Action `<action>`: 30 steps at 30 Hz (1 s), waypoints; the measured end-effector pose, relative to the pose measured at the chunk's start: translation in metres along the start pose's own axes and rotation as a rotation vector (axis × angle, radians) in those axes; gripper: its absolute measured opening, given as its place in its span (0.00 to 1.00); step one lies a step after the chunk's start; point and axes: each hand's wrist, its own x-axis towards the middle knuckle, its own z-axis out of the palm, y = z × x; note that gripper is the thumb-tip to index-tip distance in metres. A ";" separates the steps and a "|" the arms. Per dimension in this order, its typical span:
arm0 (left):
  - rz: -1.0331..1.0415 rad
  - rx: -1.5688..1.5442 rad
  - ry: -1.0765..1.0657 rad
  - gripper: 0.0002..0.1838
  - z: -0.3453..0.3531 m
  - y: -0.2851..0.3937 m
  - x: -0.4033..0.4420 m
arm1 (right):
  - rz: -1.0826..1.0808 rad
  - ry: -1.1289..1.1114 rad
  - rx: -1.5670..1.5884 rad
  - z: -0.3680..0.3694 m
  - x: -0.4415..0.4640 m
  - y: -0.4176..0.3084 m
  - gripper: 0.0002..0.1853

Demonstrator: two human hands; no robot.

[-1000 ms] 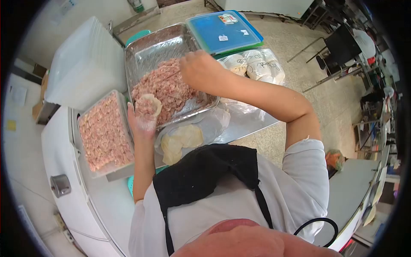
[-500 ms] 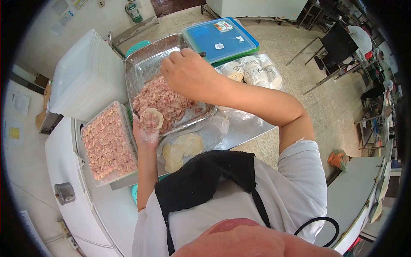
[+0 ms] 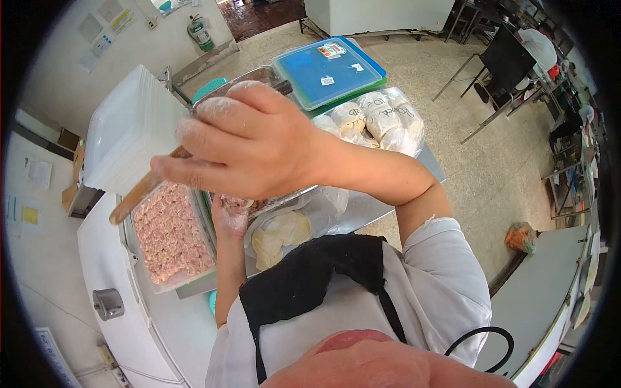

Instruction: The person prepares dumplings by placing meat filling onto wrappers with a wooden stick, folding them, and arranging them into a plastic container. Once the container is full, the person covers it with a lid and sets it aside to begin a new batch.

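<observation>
My right hand is raised close to the camera, its fingers closed round a slim wooden stick with a dark end. The paler end of the stick points down to the left. My left hand, dusted with flour, cups a round dough wrapper with minced meat; my right hand partly covers it. Behind my right hand, the metal pan of minced meat is mostly hidden. Beside my left hand, a clear plastic tray holds closely packed portions of pink meat filling.
Stacked white plastic containers stand at the back left. A blue-lidded box and wrapped bags of dough lie to the right. Pale dough sheets rest on plastic near my apron. Another person sits far right.
My right hand has come up from over the pan, toward the camera and left, with the wooden stick now showing. My left hand stays low, still cupping the filled wrapper.
</observation>
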 end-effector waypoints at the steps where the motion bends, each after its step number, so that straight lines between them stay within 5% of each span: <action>1: 0.023 0.036 0.161 0.18 0.029 -0.006 -0.005 | 0.003 0.004 -0.006 0.001 -0.001 0.000 0.13; 2: 0.046 0.072 0.322 0.17 0.045 -0.008 -0.008 | 0.001 0.006 0.005 0.003 -0.003 0.001 0.13; 7: 0.067 0.171 0.378 0.18 0.036 -0.006 -0.011 | 0.029 -0.177 -0.029 0.010 -0.034 0.014 0.11; 9: 0.046 0.184 0.371 0.18 0.035 -0.006 -0.011 | 0.065 -0.499 -0.118 0.016 -0.058 0.025 0.09; 15: 0.074 0.210 0.443 0.18 0.037 -0.009 -0.009 | 0.149 -0.924 -0.180 0.025 -0.128 0.041 0.05; 30: -0.028 0.058 0.389 0.19 0.029 -0.002 -0.004 | 0.129 -0.990 -0.245 0.032 -0.148 0.034 0.05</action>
